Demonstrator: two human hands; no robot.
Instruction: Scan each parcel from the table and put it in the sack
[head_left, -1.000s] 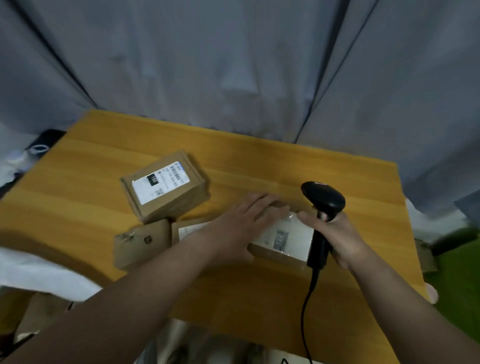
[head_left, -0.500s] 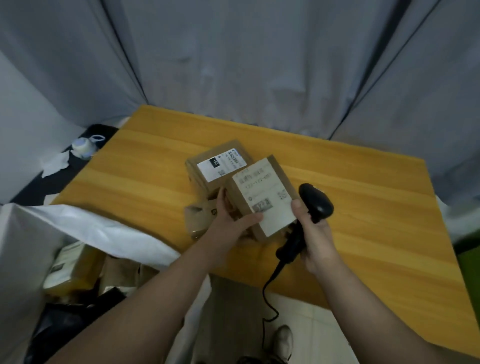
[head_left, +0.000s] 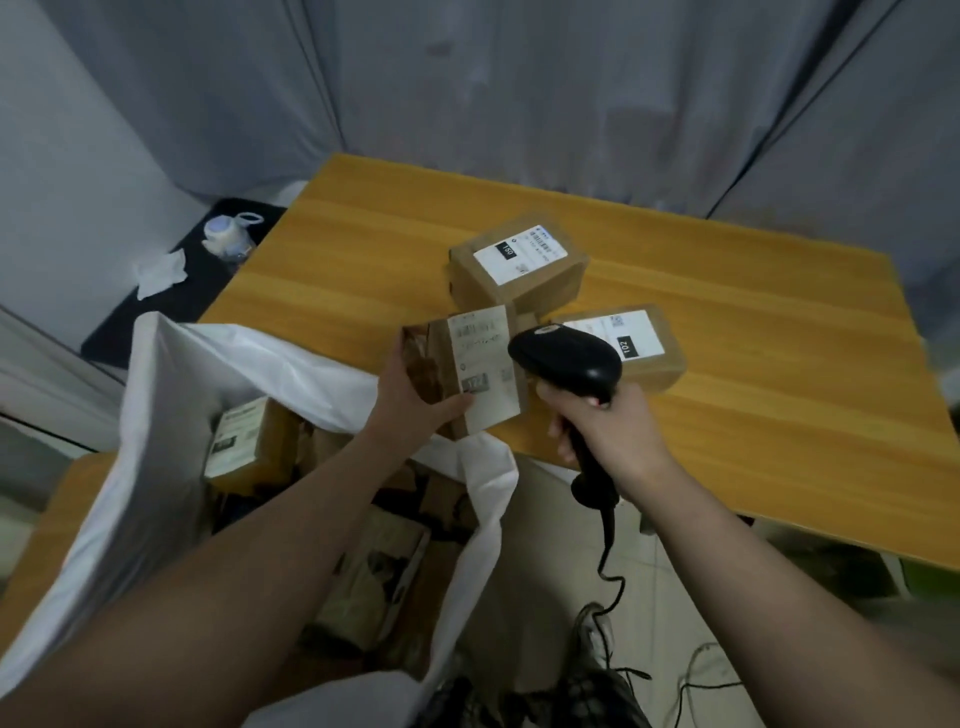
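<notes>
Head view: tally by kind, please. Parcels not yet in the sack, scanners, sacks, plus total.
parcels outside the sack: 3 (held parcel, parcel 150, parcel 102)
scanner: 1
sack: 1
total: 5

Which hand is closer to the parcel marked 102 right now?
Right. The right hand grips the scanner just in front of the 102 parcel; the left hand holds a second parcel farther left, by the sack.
</notes>
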